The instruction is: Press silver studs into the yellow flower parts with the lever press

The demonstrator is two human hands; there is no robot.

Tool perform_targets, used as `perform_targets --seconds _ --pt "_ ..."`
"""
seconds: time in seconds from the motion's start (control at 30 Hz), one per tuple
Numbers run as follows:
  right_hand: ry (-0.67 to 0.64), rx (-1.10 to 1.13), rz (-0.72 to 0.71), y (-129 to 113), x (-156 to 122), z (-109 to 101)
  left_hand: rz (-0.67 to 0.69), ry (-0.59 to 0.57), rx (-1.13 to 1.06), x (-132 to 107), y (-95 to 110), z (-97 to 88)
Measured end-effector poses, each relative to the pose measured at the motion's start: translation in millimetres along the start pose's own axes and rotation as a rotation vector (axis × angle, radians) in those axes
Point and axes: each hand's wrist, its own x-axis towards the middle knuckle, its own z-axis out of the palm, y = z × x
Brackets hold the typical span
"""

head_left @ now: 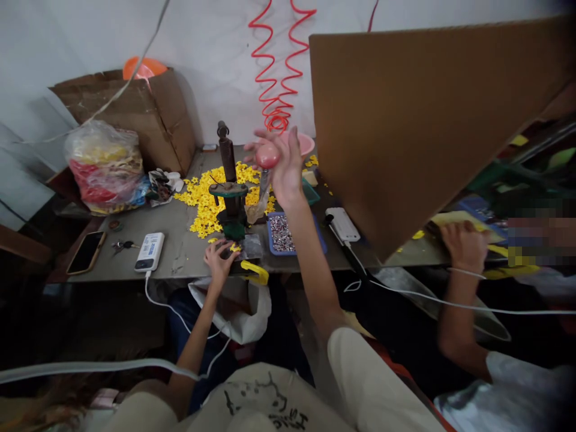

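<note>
My right hand (279, 163) is raised and wrapped round the pink knob (267, 155) on the lever of a small green hand press (233, 204). My left hand (219, 259) rests at the table's front edge by the press base, fingers curled on small yellow pieces (233, 246) lying on a clear plastic sheet. A heap of yellow flower-shaped parts (204, 201) spreads behind the press. A blue tray of small metal bits (282, 233) lies just right of the base.
A white power bank (150, 251), keys and a black phone (86, 252) lie left. A cardboard box (135, 114) and a bag of coloured parts (105, 165) stand behind. A large cardboard sheet (427, 126) divides the table; another person's hand (463, 246) works beyond it.
</note>
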Motion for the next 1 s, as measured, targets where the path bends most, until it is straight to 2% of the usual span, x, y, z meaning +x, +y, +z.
perform_targets --seconds 0.03,0.1,0.13,0.2,0.27,0.33,0.43,0.5,0.53,0.6,0.67,0.7,0.77,0.87,0.93,1.0 --pt "-0.033 -0.008 -0.033 -6.3 -6.5 10.4 -0.005 -0.004 0.009 1.9 1.0 2.5" --pt "-0.018 -0.035 -0.138 -9.6 -37.9 23.5 -0.017 -0.01 0.028 5.2 1.9 6.3" --pt "0.01 -0.044 -0.211 -7.5 -59.6 25.9 -0.021 -0.016 0.037 7.0 2.0 7.4" --pt "-0.056 -0.035 -0.337 0.3 -103.9 24.3 -0.021 -0.035 0.044 11.8 2.4 7.1" --pt "-0.101 -0.053 -0.327 9.8 -134.3 18.7 -0.013 -0.047 0.031 16.4 4.1 2.9" --pt "-0.087 -0.102 -0.267 20.9 -141.0 10.4 0.022 -0.046 -0.017 16.6 5.7 -4.7" --pt "-0.022 -0.325 -0.196 44.1 -118.5 -21.0 0.166 -0.066 -0.173 0.4 -4.7 -16.0" --pt "0.011 -0.656 -0.058 63.6 -103.6 -57.1 0.221 -0.13 -0.206 -22.0 -25.4 -17.5" --pt "0.016 -0.864 0.065 74.2 -100.5 -76.1 0.202 -0.159 -0.192 -35.2 -38.1 -15.9" --pt "-0.011 -1.192 0.302 96.4 -102.7 -107.6 0.188 -0.37 -0.204 -59.9 -61.2 -11.3" --pt "-0.038 -1.325 0.411 116.7 -110.2 -125.0 0.151 -0.445 -0.212 -73.0 -74.3 -10.9" --pt "-0.039 -1.334 0.417 124.8 -113.6 -128.4 0.13 -0.43 -0.215 -72.3 -76.2 -13.9" --pt "-0.021 -1.33 0.404 135.9 -117.6 -128.5 0.103 -0.307 -0.185 -54.5 -72.9 -25.0" --pt "0.021 -1.316 0.363 142.2 -118.5 -123.8 0.135 -0.089 -0.002 -1.2 -61.2 -40.7" --pt "0.053 -1.289 0.319 143.6 -119.0 -123.4 0.173 -0.09 0.115 34.3 -55.4 -40.5" --pt "0.073 -1.248 0.271 144.9 -120.1 -125.4 0.197 -0.147 0.165 58.7 -52.8 -31.4"
